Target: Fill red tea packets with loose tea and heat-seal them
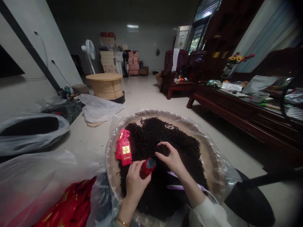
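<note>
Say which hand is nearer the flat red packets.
Left. The left hand, gripping a red pouch, is beside the flat red packets; the right hand is farther off to their right, over the dark leaves.

We cannot see the lower end of the open red packet (pixel 147 167) inside our left hand (pixel 136 184), and the small lettering on the flat red packets (pixel 126 154) is too blurred to read. Our right forearm (pixel 192 189) hides part of the purple corded tool (pixel 175 187). The bottom edge cuts off the plastic-lined tray (pixel 210 154) and the bag of red wrappers (pixel 73 201); the left edge crops the black panel (pixel 8 64). We find the low table's (pixel 227 101) clutter blurred.
</note>
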### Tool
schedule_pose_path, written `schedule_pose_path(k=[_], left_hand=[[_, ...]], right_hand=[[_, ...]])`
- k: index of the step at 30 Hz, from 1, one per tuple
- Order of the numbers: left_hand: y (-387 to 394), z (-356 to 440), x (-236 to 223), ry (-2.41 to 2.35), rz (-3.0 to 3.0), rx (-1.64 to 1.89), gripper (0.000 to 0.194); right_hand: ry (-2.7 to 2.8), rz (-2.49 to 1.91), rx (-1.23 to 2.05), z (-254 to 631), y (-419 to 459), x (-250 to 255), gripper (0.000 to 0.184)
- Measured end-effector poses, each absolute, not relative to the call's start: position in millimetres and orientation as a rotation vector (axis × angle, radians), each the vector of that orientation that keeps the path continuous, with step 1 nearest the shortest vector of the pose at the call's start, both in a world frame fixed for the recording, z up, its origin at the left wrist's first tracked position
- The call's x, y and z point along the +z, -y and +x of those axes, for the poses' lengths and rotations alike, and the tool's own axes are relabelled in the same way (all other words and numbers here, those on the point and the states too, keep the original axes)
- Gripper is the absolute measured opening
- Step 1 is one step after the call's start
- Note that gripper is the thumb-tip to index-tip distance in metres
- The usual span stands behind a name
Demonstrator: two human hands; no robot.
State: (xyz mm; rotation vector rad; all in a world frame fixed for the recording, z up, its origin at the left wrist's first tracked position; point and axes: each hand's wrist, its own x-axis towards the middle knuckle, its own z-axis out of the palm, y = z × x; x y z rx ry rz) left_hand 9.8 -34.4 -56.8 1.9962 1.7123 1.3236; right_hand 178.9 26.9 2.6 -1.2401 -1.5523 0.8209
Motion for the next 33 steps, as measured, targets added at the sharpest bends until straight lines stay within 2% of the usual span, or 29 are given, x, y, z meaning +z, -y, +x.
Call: schedule_pose_path(k=[7, 14, 18, 22, 26, 29, 33], left_hand=[[32, 12, -60, -1.778, 1.926, 1.334, 0.041], [32, 13, -63, -1.835, 1.871, 1.321, 0.043], [32, 14, -62, -1.845, 1.853, 1.325, 0.044], [33, 13, -59, -1.85, 1.843, 1.342, 0.043], [35, 13, -58, -1.905, 1.84, 1.309, 0.043], [37, 15, -59, -1.906, 1.915, 1.297, 0.042], [39, 17, -61, -1.875, 2.032, 1.336, 0.044]], right_hand=[[1.546, -1.206, 0.847, 152, -15, 3, 0.035], [1.621, -1.071, 1.277, 158, 4, 2, 0.062], [1.745, -0.961, 1.434, 164, 12, 4, 0.067], [1.784, -1.012, 1.262, 169, 17, 6, 0.061], [1.889, -1.13, 0.887, 168, 27, 4, 0.045], [2.069, -1.031, 0.644, 159, 33, 1, 0.049], [2.14, -0.903, 0.516, 153, 33, -1, 0.056]])
